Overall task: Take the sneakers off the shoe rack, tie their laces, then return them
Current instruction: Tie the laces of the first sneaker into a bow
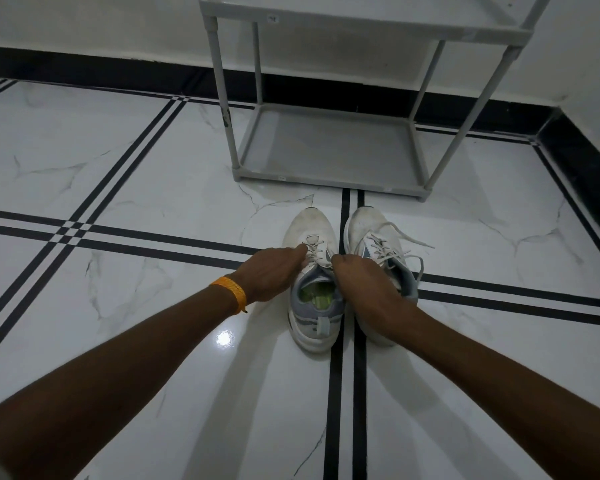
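Both hands, left hand (pixel 269 273) and right hand (pixel 362 284), pinch the left sneaker's (pixel 312 271) laces (pixel 314 249) at fingertips; loose pull risks slipped knot.

White marble-look floor (pixel 146 174) with black stripes — on it two sneakers (pixel 312 271) side by side and a grey shoe rack (pixel 326 147).

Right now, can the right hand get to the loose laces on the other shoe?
Probably yes. The right hand is at the left sneaker's laces, and the right sneaker sits right beside it. Its loose laces lie on top, with nothing covering them.
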`<action>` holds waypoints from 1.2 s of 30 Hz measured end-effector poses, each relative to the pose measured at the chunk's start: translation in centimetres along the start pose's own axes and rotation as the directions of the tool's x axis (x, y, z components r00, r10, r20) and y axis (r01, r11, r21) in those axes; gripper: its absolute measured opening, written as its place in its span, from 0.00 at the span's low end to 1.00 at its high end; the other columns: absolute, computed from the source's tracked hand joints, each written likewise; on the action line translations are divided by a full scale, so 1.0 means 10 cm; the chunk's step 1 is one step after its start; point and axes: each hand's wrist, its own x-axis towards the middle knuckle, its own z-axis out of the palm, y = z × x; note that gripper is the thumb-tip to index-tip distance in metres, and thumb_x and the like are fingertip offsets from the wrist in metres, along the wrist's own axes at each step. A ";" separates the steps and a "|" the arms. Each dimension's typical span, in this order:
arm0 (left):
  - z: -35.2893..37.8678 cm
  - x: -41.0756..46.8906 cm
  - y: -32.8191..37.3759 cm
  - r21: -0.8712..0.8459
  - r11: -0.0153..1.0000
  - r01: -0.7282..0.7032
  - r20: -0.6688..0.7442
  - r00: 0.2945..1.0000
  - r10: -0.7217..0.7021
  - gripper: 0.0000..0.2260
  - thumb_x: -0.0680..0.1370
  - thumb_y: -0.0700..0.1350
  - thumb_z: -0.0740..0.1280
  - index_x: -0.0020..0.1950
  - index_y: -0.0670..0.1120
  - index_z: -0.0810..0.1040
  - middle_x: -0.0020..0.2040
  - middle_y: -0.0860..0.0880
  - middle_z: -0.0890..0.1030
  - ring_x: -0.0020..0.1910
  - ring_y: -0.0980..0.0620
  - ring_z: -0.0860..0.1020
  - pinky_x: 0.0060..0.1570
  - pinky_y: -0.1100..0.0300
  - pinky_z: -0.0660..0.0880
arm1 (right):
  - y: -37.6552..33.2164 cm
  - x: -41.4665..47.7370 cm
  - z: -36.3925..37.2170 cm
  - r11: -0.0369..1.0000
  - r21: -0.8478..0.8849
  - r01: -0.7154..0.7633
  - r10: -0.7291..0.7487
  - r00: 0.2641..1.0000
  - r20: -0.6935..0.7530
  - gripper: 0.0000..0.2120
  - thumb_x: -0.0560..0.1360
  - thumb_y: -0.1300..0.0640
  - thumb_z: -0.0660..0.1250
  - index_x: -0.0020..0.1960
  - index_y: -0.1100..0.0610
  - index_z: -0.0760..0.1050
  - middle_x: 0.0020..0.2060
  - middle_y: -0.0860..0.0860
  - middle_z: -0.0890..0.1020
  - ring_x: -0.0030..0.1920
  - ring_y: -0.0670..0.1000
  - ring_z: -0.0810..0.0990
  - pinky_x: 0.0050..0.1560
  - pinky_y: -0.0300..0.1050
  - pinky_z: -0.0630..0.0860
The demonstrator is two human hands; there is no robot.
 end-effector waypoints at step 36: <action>-0.66 0.30 0.19 -0.382 0.895 0.230 -0.159 0.938 -0.309 0.19 0.75 0.46 0.60 0.65 0.46 0.74 0.59 0.45 0.77 0.55 0.48 0.74 0.56 0.51 0.74 | 0.54 -0.06 -0.24 0.843 0.486 -0.232 0.368 0.907 -0.205 0.13 0.79 0.62 0.62 0.63 0.59 0.75 0.55 0.55 0.82 0.52 0.55 0.81 0.53 0.47 0.76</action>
